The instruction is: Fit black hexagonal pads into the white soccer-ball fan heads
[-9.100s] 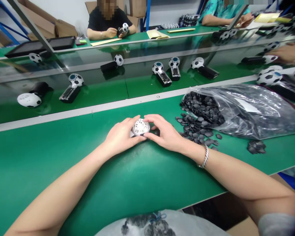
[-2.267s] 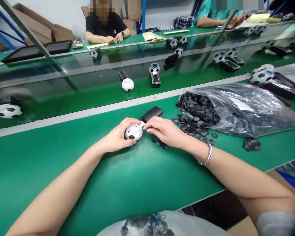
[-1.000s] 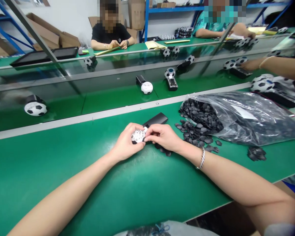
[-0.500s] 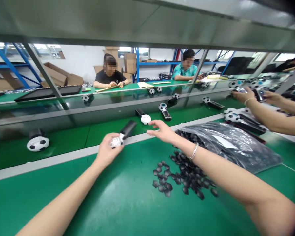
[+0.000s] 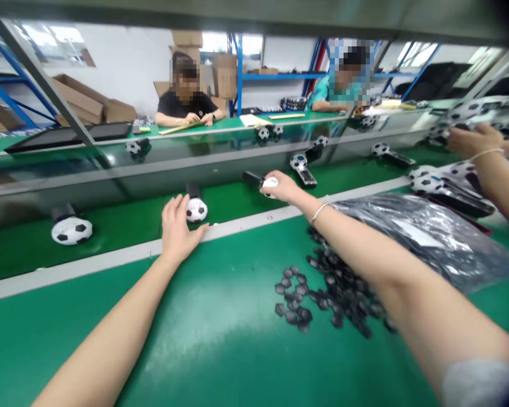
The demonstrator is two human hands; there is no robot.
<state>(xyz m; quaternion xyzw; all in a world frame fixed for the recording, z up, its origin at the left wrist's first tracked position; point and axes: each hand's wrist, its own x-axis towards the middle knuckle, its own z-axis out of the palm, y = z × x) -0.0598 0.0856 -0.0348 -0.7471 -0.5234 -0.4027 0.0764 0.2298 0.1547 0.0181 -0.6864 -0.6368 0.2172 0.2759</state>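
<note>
My left hand [image 5: 178,229] is open at the near edge of the green belt, thumb spread from the fingers. Its fingers are beside a white-and-black soccer-ball piece with a black handle [image 5: 196,210] lying on the belt; whether they touch it I cannot tell. Farther right, my right hand [image 5: 283,187] has its fingers closed around the white end of another soccer-ball piece [image 5: 270,183], whose black handle points left. Below my right forearm, small black pentagon pieces [image 5: 343,291] lie in a loose pile on the green table.
A clear plastic bag of black pieces [image 5: 424,232] lies right of the pile. More soccer-ball pieces sit on the belt, one at far left [image 5: 72,230]. A co-worker's hands [image 5: 477,141] work at right; two people sit across. A metal shelf [image 5: 254,17] hangs overhead.
My left hand has set its soccer-ball piece on the belt and let go. My right hand has moved from open to gripping the white end of another piece. The view has shifted.
</note>
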